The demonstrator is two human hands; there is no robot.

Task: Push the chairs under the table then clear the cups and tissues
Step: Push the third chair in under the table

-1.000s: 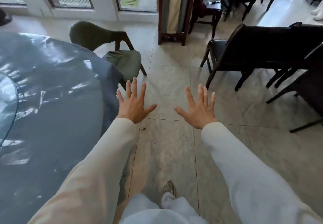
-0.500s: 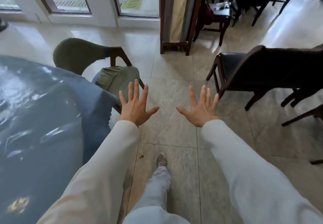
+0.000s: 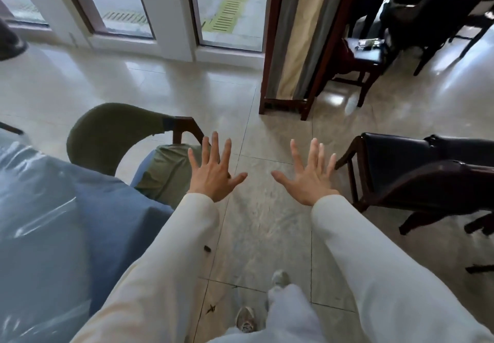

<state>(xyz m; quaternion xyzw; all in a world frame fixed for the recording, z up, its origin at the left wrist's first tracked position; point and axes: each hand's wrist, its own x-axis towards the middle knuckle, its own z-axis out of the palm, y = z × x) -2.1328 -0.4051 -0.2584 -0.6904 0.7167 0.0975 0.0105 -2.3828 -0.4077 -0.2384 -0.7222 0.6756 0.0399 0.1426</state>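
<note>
Chair-pushing step, this was. Your left hand (image 3: 211,174) and right hand (image 3: 311,179) were both empty, held out with fingers spread wide and touching nothing. The green chair (image 3: 107,131) stood just ahead on your left, its seat at the edge of the blue-clothed table (image 3: 112,209). Next, I'd judge, you needed to reach its curved back and shove it in. No cups or tissues showed.

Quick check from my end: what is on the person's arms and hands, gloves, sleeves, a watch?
The left sleeve and right sleeve are long, loose, plain cream-white cloth reaching the wrists. The left hand and right hand are bare: no gloves, and no ring or watch shows.
</note>
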